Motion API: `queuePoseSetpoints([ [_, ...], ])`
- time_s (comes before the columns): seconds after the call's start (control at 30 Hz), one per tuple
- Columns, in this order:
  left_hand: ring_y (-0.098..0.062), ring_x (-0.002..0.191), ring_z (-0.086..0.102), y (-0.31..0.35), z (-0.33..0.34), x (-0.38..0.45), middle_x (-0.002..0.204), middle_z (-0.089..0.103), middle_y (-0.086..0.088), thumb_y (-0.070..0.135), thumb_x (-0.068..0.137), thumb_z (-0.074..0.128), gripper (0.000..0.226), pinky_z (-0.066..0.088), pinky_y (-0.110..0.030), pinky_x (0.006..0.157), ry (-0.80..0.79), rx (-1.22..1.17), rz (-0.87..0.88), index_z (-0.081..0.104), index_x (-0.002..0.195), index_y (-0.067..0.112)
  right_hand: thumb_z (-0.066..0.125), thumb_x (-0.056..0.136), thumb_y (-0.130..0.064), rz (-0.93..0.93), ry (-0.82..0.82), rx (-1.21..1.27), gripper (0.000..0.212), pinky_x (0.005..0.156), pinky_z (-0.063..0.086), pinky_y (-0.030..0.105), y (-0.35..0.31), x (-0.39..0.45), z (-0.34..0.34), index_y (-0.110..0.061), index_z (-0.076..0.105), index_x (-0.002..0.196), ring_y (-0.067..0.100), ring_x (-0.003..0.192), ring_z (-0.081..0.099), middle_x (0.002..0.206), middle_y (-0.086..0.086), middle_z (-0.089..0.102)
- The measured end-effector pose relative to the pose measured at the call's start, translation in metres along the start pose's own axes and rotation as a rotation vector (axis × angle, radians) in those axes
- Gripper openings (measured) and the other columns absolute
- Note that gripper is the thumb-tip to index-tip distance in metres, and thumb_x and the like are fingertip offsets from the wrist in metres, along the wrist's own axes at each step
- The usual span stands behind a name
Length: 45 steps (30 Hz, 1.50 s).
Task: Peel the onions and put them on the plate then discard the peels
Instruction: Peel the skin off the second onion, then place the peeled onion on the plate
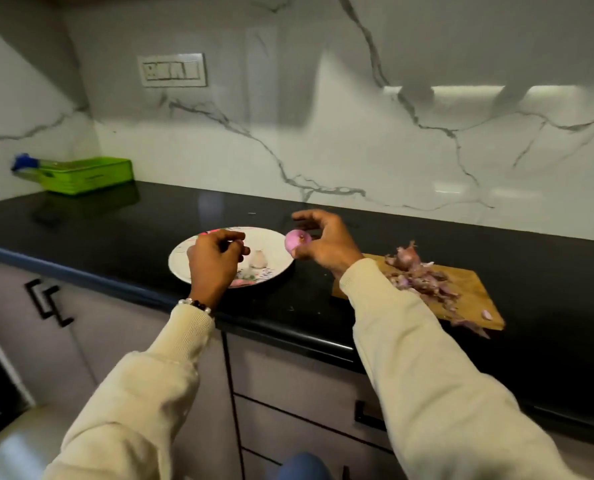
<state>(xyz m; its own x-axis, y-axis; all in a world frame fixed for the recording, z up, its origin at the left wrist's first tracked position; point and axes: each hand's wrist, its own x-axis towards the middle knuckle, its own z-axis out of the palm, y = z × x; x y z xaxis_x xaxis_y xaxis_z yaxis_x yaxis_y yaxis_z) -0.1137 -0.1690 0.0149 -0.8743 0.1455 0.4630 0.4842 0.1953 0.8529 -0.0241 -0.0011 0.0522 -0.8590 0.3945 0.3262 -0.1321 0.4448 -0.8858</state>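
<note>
The right hand grips a peeled onion above the plate's right rim. The left hand, fingers curled, hovers over the plate; whether it pinches anything I cannot tell. Something pale lies on the plate. Right of it, a board carries peels and an unpeeled onion, near the bench edge. A green tray sits far left.
</note>
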Motion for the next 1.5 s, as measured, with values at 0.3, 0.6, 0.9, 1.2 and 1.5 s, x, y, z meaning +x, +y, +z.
queuePoseSetpoints([
  [0.3, -0.017, 0.070, 0.071, -0.030, -0.036, 0.021, 0.081, 0.074, -0.006, 0.004, 0.093, 0.059, 0.018, 0.061, -0.031, 0.068, -0.028, 0.133, -0.045, 0.074, 0.102, 0.007, 0.077, 0.073, 0.012, 0.015, -0.038, -0.443, 0.068, 0.099, 0.046, 0.026, 0.031, 0.055, 0.059, -0.013, 0.057, 0.132, 0.027, 0.124, 0.052, 0.134, 0.012, 0.049],
  [0.6, -0.012, 0.069, 0.071, -0.033, -0.018, 0.028, 0.084, 0.074, -0.004, 0.006, 0.094, 0.060, 0.016, 0.059, -0.025, 0.071, -0.074, 0.162, 0.017, 0.074, 0.101, 0.009, 0.069, 0.087, 0.000, -0.036, -0.157, -0.579, 0.060, 0.109, 0.039, 0.034, 0.045, 0.068, 0.063, -0.016, 0.046, 0.140, 0.030, 0.134, 0.042, 0.146, 0.012, 0.036],
  [0.9, -0.014, 0.071, 0.071, -0.018, 0.029, 0.014, 0.088, 0.075, -0.007, 0.006, 0.092, 0.059, 0.020, 0.060, -0.039, 0.078, -0.010, 0.076, 0.025, 0.073, 0.105, 0.010, 0.077, 0.076, 0.009, -0.115, 0.051, -0.317, 0.056, 0.088, 0.055, 0.031, 0.029, 0.045, 0.004, -0.011, 0.062, 0.126, 0.018, 0.092, 0.060, 0.103, 0.006, 0.060],
  [1.2, -0.012, 0.077, 0.070, 0.023, 0.105, -0.020, 0.083, 0.072, 0.000, 0.006, 0.094, 0.058, 0.019, 0.058, -0.027, 0.076, -0.149, -0.066, 0.082, 0.073, 0.105, 0.009, 0.071, 0.083, 0.007, -0.027, 0.352, 0.099, 0.022, 0.071, 0.058, 0.024, 0.031, -0.019, -0.134, -0.011, 0.072, 0.097, 0.015, 0.081, 0.068, 0.088, 0.006, 0.070],
  [1.5, -0.009, 0.083, 0.070, 0.055, 0.185, -0.048, 0.092, 0.074, -0.003, 0.008, 0.094, 0.060, 0.020, 0.058, -0.031, 0.084, -0.322, -0.086, 0.117, 0.073, 0.109, 0.011, 0.070, 0.087, -0.001, 0.152, 0.470, 0.044, 0.017, 0.072, 0.054, 0.025, 0.078, -0.050, -0.216, -0.016, 0.072, 0.093, 0.020, 0.086, 0.069, 0.092, 0.006, 0.072],
])
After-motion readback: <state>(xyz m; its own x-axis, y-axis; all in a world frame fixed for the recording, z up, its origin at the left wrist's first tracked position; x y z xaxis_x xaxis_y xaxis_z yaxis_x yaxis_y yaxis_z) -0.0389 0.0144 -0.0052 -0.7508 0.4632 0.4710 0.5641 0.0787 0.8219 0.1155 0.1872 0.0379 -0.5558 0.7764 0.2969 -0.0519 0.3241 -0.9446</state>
